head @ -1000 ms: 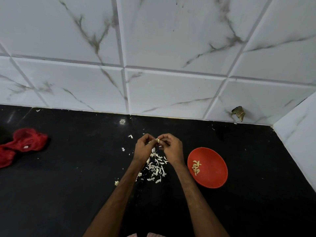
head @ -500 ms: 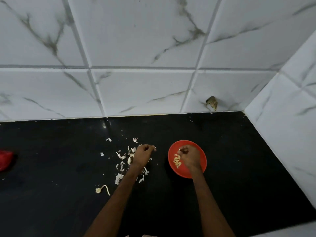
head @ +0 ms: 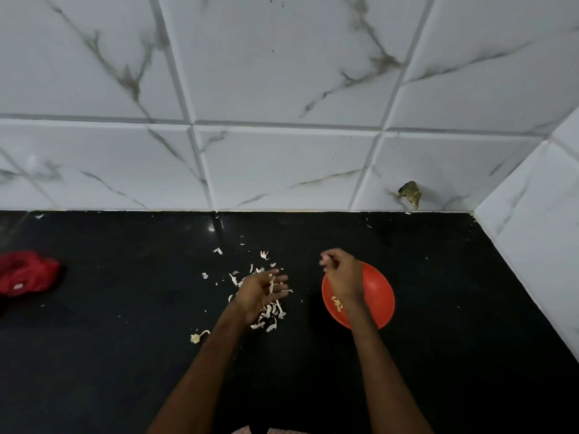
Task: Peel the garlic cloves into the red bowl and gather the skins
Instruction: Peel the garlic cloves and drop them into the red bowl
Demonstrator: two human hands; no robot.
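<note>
Hovering over skins [head: 272, 313], left hand [head: 261, 292] spread, flakes clinging. Right hand [head: 343, 277] curled above red bowl [head: 377, 296], pinch unclear. Risk: careless sweep flicks light skins into bowl.

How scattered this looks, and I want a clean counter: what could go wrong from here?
1. Some stray skins lie apart from the main pile on the counter; a quick gather by the left hand would likely miss them.
2. The bowl with peeled cloves sits beside the pile; sweeping rightward could flick skins in.
3. The right hand hovers over the bowl and might knock it.
</note>
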